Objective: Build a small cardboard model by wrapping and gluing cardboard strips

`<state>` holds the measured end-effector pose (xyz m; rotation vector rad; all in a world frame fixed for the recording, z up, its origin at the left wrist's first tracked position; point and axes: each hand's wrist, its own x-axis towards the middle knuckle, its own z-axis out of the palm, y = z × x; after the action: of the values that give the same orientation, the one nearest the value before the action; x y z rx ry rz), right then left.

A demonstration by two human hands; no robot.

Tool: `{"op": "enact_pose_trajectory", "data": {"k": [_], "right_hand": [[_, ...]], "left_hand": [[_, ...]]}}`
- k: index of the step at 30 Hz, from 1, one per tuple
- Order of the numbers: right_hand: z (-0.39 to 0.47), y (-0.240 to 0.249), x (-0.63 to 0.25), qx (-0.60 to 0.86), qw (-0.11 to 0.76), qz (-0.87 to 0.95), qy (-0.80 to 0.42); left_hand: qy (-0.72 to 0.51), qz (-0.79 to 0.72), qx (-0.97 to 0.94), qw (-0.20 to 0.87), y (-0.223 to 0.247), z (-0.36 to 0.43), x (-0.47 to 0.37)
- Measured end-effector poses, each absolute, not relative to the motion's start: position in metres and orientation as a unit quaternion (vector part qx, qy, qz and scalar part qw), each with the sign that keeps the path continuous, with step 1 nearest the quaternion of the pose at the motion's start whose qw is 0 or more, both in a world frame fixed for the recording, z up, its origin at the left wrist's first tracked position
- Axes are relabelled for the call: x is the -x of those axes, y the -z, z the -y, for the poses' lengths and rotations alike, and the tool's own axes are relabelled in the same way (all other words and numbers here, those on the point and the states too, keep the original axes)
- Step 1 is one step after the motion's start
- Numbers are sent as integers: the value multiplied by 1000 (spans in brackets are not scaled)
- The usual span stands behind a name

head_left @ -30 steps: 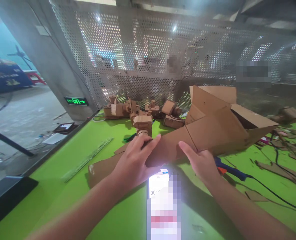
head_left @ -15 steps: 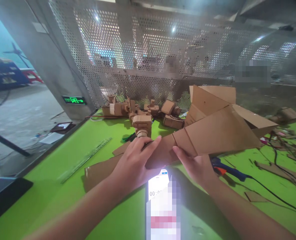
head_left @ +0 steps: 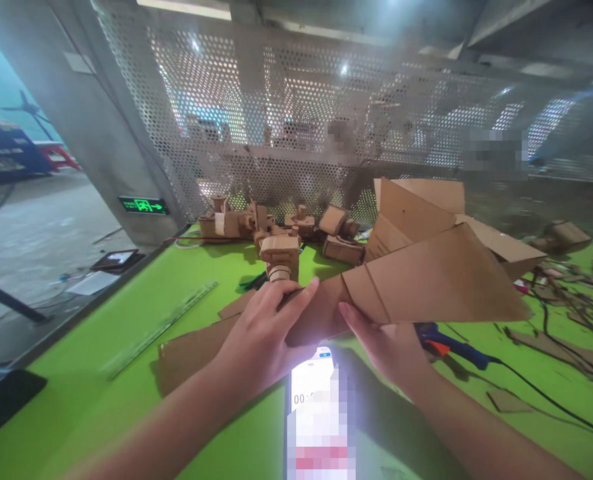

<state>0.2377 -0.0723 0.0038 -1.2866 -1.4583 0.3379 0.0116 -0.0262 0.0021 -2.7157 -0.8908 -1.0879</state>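
Phone: a lit phone (head_left: 312,393) lies on the green table (head_left: 66,407) at the near edge, between the two forearms; its screen shows a timer starting "00:", the rest blurred out.
Left hand: the left hand (head_left: 261,337) lies flat, fingers spread, pressing down the low left part of the cardboard sheet (head_left: 426,283); its fingertips reach the fold line.
Right hand: the right hand (head_left: 383,340) is under the raised right part of the sheet, thumb on top near the crease, pinching the cardboard edge.
Cardboard sheet: large, brown and creased; its left end rests on the table, its right part tilts up into a wide triangular flap.
Change: against a second ago, the flap has swung further up and toward the person, now hiding more of the box behind it; both hands keep their grip places.
Glue gun: a blue glue gun (head_left: 449,339) with an orange trigger lies just right of the right hand, its black cord trailing right.
Ruler: a clear ruler (head_left: 161,328) lies on the table to the left.
Farther: small cardboard models (head_left: 279,250) stand in a row by the perforated metal screen (head_left: 276,107); an open cardboard box (head_left: 421,200) sits behind the flap.
Sign: a green exit sign (head_left: 143,205) with an arrow glows on the left pillar; its figures are too small to read.
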Motion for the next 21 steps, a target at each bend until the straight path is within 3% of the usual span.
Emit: {"op": "enact_pose_trajectory", "data": {"k": [6,11,14,21], "right_hand": [[73,4,-240,557,515,647,-77],[74,-14,-240,550,506,627,-221],[72,-15,-242,546,501,595,-310],[69,-9,-238,550,519,546,-360]], "left_hand": [[358,292,886,35,-2,29,-11],[343,321,882,-31,-6,19,-4],[413,418,809,-17,-12,-4,-3],[339,581,736,-80,-21,-63,-39]]}}
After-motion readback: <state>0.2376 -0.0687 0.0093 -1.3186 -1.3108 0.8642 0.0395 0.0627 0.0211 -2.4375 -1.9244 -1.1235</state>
